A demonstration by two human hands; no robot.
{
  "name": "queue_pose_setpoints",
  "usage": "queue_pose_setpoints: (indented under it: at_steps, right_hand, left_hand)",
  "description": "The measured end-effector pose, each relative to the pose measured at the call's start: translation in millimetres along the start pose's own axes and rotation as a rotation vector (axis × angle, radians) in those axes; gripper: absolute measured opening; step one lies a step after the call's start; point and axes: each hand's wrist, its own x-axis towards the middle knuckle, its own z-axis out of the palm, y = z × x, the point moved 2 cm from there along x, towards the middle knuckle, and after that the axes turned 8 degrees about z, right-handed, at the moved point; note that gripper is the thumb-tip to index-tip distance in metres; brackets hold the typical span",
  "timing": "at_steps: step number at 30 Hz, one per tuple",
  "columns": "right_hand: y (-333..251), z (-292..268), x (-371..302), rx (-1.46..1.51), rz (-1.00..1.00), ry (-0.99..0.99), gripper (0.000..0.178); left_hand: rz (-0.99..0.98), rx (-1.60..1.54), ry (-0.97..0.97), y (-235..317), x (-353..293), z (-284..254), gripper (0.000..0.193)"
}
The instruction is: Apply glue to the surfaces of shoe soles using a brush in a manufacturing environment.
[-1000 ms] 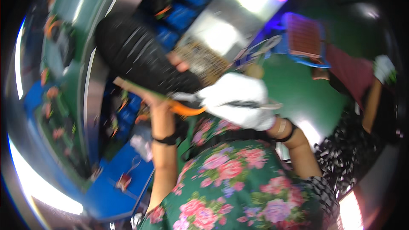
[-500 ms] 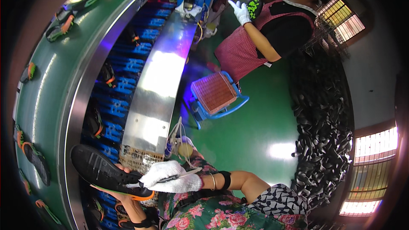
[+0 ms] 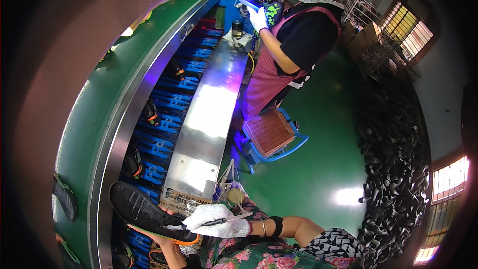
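Note:
My bare left hand (image 3: 160, 240) is closed around a black shoe (image 3: 142, 212) from below, its fingers showing along the edge. The shoe's dark, marked underside faces up, and an orange trim shows at the end nearest me. In a white knit glove, my right hand (image 3: 214, 220) grips a slim brush (image 3: 243, 216) with a pale handle. The brush tip rests on the shoe's underside, close to the orange-trimmed end. Glove fabric covers the middle of the handle.
Left of me runs a green conveyor belt (image 3: 94, 134) carrying shoes. Blue racks (image 3: 172, 100) with shoes lie beside a metal ledge (image 3: 199, 134). A co-worker (image 3: 311, 35) holds a shoe beyond a blue stool (image 3: 271, 134). Dark pieces (image 3: 393, 184) are heaped at right.
The view has swung, so the scene sits further right. The co-worker has turned toward the blue machine with the shoe. My hands keep their hold, brush tip still on the shoe.

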Motion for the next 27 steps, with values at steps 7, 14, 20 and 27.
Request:
queue_pose_setpoints:
  at_steps: [7, 14, 20, 27]
  right_hand:
    - [-5.7, -0.9, 1.4, -0.046, 0.018, 0.004, 0.010]
    - [-4.1, -0.8, 4.2, -0.004, -0.018, 0.007, 0.014]
    - [-2.0, -3.4, 10.9, -0.001, -0.012, -0.008, 0.015]
    - [-5.9, -9.7, 17.2, 0.012, -0.035, -0.026, 0.015]
  left_hand:
    - [-0.004, -0.014, 0.043, 2.1, -2.7, 9.2, 0.096]
    - [0.024, -0.048, 0.037, 2.9, 3.2, 0.4, 0.097]
    - [-0.008, -0.023, 0.069, 6.1, 4.1, 23.7, 0.106]
    - [-0.017, -0.068, 0.019, -0.2, 16.6, -1.8, 0.094]
